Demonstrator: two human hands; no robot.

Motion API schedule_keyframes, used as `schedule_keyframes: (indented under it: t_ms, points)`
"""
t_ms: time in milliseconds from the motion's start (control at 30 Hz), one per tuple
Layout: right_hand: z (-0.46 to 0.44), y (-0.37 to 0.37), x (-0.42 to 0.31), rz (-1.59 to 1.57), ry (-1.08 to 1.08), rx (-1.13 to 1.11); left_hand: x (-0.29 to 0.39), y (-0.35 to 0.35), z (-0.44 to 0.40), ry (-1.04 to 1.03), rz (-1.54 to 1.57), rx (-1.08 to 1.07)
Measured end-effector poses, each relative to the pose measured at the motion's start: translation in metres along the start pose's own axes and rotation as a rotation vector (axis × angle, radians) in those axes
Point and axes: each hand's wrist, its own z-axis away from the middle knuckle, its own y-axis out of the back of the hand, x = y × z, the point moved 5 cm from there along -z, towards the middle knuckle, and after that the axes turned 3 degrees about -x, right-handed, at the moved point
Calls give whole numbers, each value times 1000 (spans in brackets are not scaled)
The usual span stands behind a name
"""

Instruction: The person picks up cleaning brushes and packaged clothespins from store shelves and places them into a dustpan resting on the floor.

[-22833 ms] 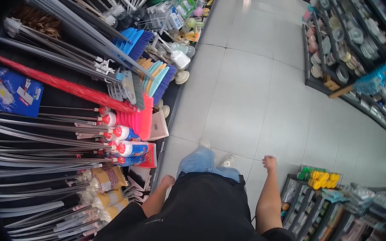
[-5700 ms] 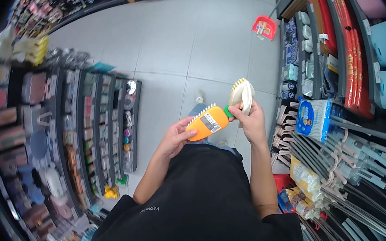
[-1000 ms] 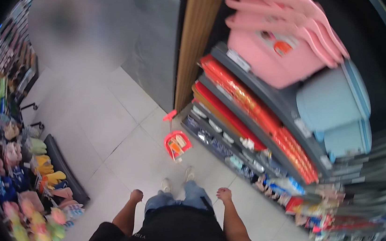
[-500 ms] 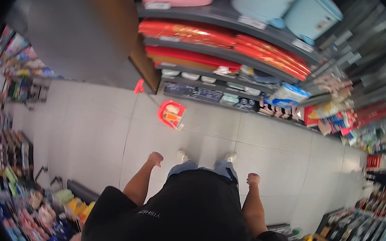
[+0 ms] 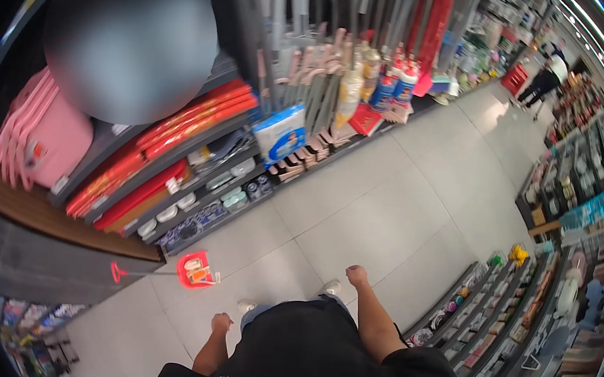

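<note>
**On the shop floor, a loaded red dustpan near the left hand**

Through the head view, I look down on a red dustpan [image 5: 183, 274] on the pale tiled floor [image 5: 358, 216], ahead of the left hand [image 5: 222, 322] and well apart from it. In the pan lie an orange item [image 5: 199, 276] and a cream item [image 5: 195, 264], too small for me to name surely. Its long handle [image 5: 146, 273] reaches leftward to a red grip [image 5: 116, 272]; I cannot tell how steeply it stands.

My left hand hangs low with fingers bent, though I cannot tell whether it is open or closed. My right hand [image 5: 356, 275] is loosely closed, out over the tiles.

Beyond the dustpan, shelves carry red packs [image 5: 195, 118] and pink bins [image 5: 54, 133]. Farther along sit a blue-and-white pack [image 5: 280, 135] and bottles [image 5: 395, 88]. More shelves [image 5: 498, 319] line the right side. Up the aisle, a person [image 5: 547, 78] is near a red container [image 5: 514, 79].
</note>
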Motion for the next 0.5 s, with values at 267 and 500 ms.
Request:
schedule_keyframes:
  t_ms: [267,500]
  points:
    - [-18,49,199,9,-236,-18,190,-2,-28,-143,-195,139]
    - [-3,34,288,-203,-407,-32,380,8,-37,-231,89,-90]
